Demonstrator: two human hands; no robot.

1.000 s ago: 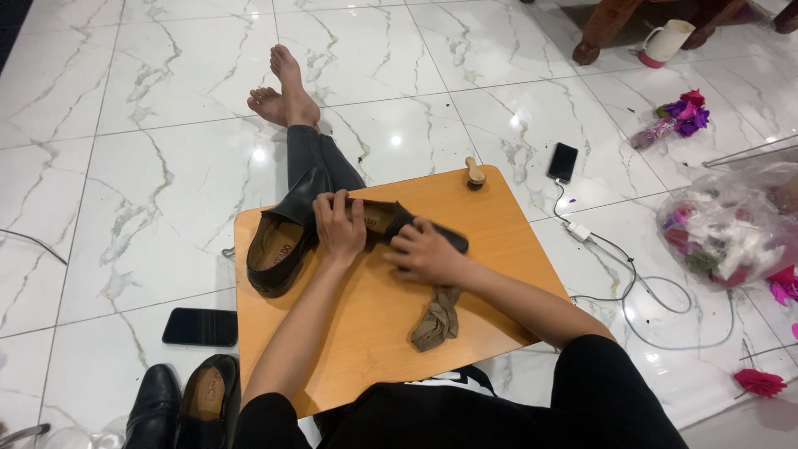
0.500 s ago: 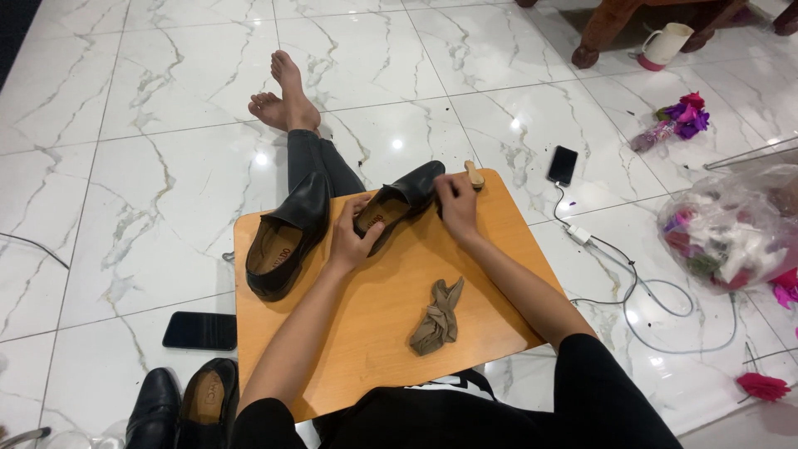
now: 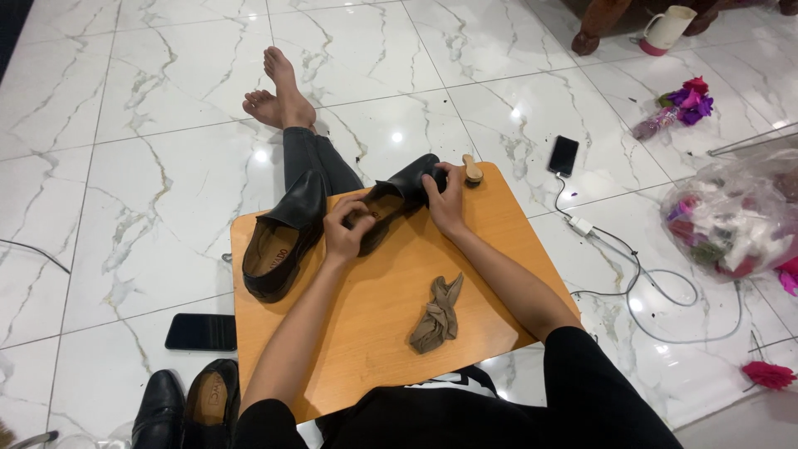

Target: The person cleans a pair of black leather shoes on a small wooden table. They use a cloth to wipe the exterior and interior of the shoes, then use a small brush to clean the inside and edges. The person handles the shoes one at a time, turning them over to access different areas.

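I sit on the floor with a small wooden table point(image 3: 499, 258) over my legs. Two black leather shoes rest on it. My left hand point(image 3: 345, 226) grips the heel opening of the right-hand shoe point(image 3: 399, 193). My right hand point(image 3: 445, 198) holds that shoe's toe end at the table's far edge. The other black shoe point(image 3: 283, 237) lies to the left, its opening toward me. A crumpled brown cloth point(image 3: 436, 314) lies on the table near me. A small wooden-handled brush point(image 3: 471, 170) stands just beyond my right hand.
A black phone point(image 3: 201, 332) and another pair of black shoes point(image 3: 187, 407) lie on the marble floor at my left. A second phone point(image 3: 564, 155) on a charger cable point(image 3: 640, 278), artificial flowers point(image 3: 682, 106), a plastic bag of flowers point(image 3: 736, 220) and a white jug point(image 3: 667, 29) lie to the right.
The shoe in my hands has swung from lying across the table to pointing away from me, toe toward the brush. My right hand moved from the near side to the toe.
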